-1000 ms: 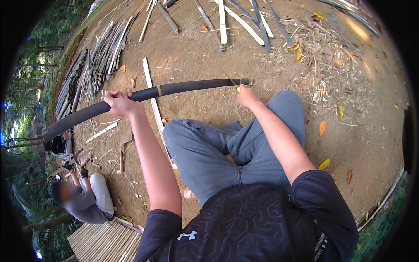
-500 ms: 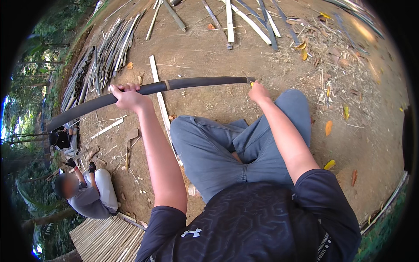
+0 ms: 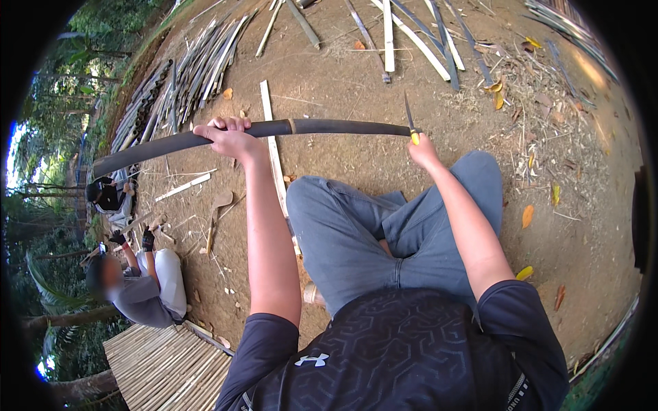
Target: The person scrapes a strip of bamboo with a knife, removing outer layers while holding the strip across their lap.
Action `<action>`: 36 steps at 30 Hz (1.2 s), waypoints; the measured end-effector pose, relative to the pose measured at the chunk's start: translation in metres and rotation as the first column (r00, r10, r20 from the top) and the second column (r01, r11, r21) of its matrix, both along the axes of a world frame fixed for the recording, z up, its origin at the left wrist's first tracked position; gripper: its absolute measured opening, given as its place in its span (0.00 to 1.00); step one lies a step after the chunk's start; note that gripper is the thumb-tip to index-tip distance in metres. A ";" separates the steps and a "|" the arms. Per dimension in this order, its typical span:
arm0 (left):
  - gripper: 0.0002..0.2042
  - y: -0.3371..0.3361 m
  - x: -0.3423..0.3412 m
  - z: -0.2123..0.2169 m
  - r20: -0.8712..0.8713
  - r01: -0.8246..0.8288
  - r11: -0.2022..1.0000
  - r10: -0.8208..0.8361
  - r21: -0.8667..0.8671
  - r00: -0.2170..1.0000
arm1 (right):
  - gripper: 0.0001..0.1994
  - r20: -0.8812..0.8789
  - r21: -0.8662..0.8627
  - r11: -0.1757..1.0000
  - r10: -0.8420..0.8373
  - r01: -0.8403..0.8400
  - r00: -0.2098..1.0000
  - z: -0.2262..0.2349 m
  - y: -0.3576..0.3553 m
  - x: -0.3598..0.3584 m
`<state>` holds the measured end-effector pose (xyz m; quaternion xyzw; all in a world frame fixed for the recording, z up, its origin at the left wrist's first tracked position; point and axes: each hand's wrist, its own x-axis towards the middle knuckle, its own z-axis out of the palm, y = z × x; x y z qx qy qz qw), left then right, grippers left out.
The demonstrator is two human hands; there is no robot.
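My left hand (image 3: 229, 139) grips a long dark bamboo pole (image 3: 315, 127) held level in front of me, above my crossed legs in blue trousers. The pole runs from the far left to its right end by my right hand (image 3: 423, 152). That hand is shut on a knife (image 3: 410, 122) with a yellow handle, its thin blade pointing up and away at the pole's right end. I am sitting on bare brown earth.
Split bamboo strips lie in a heap (image 3: 185, 82) at the upper left and scattered (image 3: 418, 41) across the top. A pale slat (image 3: 274, 147) lies under the pole. A person (image 3: 140, 284) in grey sits at the left beside a woven bamboo mat (image 3: 164, 366). Dry leaves litter the right.
The pole and both hands have shifted to the right and slightly down in view. The knife now stands up at the pole's right end.
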<state>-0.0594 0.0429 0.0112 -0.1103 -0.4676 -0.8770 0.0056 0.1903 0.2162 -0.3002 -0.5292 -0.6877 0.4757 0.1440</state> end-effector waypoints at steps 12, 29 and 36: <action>0.22 0.007 0.004 -0.008 -0.207 -0.064 0.998 0.063 0.004 0.976 | 0.14 -0.085 -0.073 0.994 -0.084 0.078 0.993 -0.006 0.005 0.008; 0.18 0.002 -0.004 0.066 -0.291 -0.053 0.995 0.026 -0.085 0.956 | 0.12 -0.090 -0.069 0.992 -0.113 0.107 0.989 0.007 0.001 0.024; 0.26 -0.009 -0.007 0.078 -0.172 0.094 0.992 -0.078 0.086 0.982 | 0.12 -0.081 0.004 1.000 -0.027 0.027 0.996 0.021 -0.011 0.021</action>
